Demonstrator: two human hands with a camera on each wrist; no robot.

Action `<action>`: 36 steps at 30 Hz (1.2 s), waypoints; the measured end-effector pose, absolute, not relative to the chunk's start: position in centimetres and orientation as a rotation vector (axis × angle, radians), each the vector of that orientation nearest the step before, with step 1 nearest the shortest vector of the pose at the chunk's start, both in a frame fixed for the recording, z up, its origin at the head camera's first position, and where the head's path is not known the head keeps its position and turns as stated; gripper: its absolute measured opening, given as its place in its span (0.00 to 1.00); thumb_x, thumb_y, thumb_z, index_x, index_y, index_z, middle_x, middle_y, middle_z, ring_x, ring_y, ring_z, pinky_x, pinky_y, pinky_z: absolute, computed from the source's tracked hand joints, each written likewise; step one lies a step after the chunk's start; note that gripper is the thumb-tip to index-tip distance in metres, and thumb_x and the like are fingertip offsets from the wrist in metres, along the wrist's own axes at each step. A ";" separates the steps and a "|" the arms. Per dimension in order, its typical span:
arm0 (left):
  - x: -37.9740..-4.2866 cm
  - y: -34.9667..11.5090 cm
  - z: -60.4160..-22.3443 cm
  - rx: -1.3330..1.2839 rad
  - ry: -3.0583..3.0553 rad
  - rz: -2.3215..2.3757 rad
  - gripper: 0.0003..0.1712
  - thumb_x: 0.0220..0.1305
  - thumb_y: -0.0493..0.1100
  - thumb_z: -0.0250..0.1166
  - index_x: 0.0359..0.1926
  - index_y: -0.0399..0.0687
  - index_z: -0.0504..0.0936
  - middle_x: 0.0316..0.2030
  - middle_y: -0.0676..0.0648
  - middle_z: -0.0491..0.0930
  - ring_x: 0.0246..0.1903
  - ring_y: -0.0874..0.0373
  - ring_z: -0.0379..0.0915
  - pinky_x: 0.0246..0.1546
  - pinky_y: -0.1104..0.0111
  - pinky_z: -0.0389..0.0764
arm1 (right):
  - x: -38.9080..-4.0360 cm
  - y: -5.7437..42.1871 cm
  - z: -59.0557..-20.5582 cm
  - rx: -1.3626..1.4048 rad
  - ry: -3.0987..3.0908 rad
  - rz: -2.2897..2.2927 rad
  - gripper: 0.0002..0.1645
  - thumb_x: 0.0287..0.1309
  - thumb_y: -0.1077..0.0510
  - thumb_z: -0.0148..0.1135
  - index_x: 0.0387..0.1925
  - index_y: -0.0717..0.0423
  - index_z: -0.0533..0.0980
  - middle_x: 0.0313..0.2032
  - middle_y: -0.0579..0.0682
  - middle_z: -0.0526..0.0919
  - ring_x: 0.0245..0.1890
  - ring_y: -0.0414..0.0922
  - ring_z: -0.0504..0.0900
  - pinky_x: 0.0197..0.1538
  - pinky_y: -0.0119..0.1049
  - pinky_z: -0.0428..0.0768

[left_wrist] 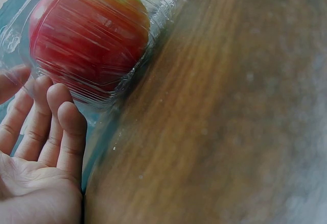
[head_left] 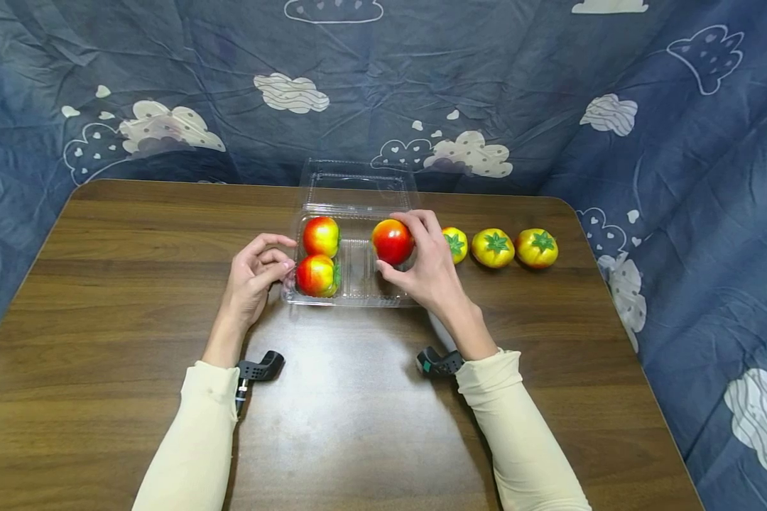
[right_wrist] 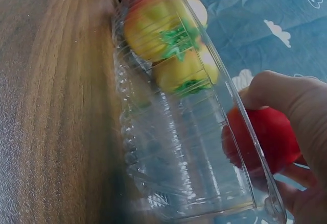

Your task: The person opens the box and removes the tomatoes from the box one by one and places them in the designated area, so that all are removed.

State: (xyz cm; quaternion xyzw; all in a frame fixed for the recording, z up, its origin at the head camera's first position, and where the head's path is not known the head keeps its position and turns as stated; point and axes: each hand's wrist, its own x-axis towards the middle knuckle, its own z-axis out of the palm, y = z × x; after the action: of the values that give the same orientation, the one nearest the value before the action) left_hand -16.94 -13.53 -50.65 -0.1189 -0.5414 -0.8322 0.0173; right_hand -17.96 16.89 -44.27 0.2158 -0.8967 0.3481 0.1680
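A clear plastic clamshell box (head_left: 361, 301) sits on the table with its lid tipped back. Two red-and-yellow tomatoes (head_left: 320, 236) lie one behind the other along its left side. My left hand (head_left: 251, 278) holds the box's left edge between thumb and fingers; the fingertips (left_wrist: 71, 117) show against the outer wall, beside a tomato (left_wrist: 89, 35). Over the right half of the box, my right hand (head_left: 430, 266) grips another tomato (head_left: 392, 242), its red side toward me. From the right wrist view this tomato (right_wrist: 263, 137) appears behind the rim, between thumb and fingers.
To the right of the box, three yellow tomatoes (head_left: 493, 248) with green leafy tops stand in a row, the nearest partly hidden by my right hand. The transparent lid (head_left: 358, 183) reaches the table's back edge. Behind hangs a blue cloud-patterned cloth (head_left: 230, 106).
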 end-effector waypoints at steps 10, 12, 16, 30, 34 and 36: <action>-16.9 -13.6 -50.6 -0.356 -1.684 -2.582 0.18 0.62 0.18 0.58 0.53 0.25 0.77 0.26 0.44 0.83 0.20 0.57 0.78 0.26 0.73 0.84 | -17.8 17.0 -44.0 0.516 -2.546 0.974 0.41 0.51 0.44 0.82 0.63 0.55 0.75 0.58 0.54 0.79 0.55 0.49 0.75 0.51 0.45 0.82; -16.8 -13.6 -50.5 -0.356 -1.674 -2.586 0.18 0.62 0.17 0.58 0.54 0.24 0.77 0.26 0.44 0.83 0.19 0.57 0.78 0.25 0.73 0.84 | -17.9 17.0 -43.9 0.506 -2.536 0.985 0.42 0.51 0.45 0.81 0.63 0.56 0.73 0.58 0.55 0.79 0.53 0.50 0.77 0.50 0.45 0.82; -16.8 -13.6 -50.4 -0.356 -1.681 -2.587 0.18 0.63 0.18 0.58 0.54 0.23 0.76 0.26 0.43 0.83 0.19 0.56 0.78 0.25 0.73 0.84 | -17.8 17.1 -43.9 0.464 -2.525 1.017 0.43 0.49 0.48 0.80 0.63 0.57 0.71 0.57 0.57 0.78 0.52 0.52 0.78 0.52 0.47 0.81; -17.0 -13.4 -50.5 -0.363 -1.685 -2.583 0.17 0.63 0.18 0.58 0.53 0.24 0.77 0.26 0.45 0.84 0.20 0.57 0.78 0.26 0.74 0.83 | -16.0 21.0 -44.2 0.309 -2.401 1.031 0.42 0.50 0.47 0.80 0.65 0.53 0.76 0.59 0.55 0.77 0.59 0.49 0.76 0.60 0.44 0.79; -17.0 -13.5 -50.4 -0.368 -1.689 -2.585 0.17 0.63 0.18 0.58 0.54 0.23 0.76 0.26 0.45 0.84 0.19 0.57 0.78 0.25 0.74 0.83 | -15.2 22.8 -44.6 0.289 -2.379 1.014 0.41 0.49 0.47 0.80 0.63 0.55 0.76 0.57 0.53 0.80 0.59 0.50 0.77 0.63 0.46 0.73; -17.0 -13.5 -50.4 -0.371 -1.690 -2.590 0.17 0.63 0.19 0.59 0.54 0.23 0.76 0.26 0.45 0.84 0.19 0.57 0.78 0.24 0.74 0.83 | -14.7 23.6 -44.7 0.279 -2.397 1.013 0.40 0.50 0.47 0.79 0.63 0.55 0.76 0.57 0.53 0.81 0.59 0.50 0.77 0.64 0.46 0.73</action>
State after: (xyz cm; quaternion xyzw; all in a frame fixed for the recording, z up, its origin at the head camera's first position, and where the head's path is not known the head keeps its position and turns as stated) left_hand -16.96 -13.53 -50.45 -0.1190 -0.5424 -0.8315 0.0133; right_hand -14.75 23.56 -44.67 0.1028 -0.8845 0.3740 0.2592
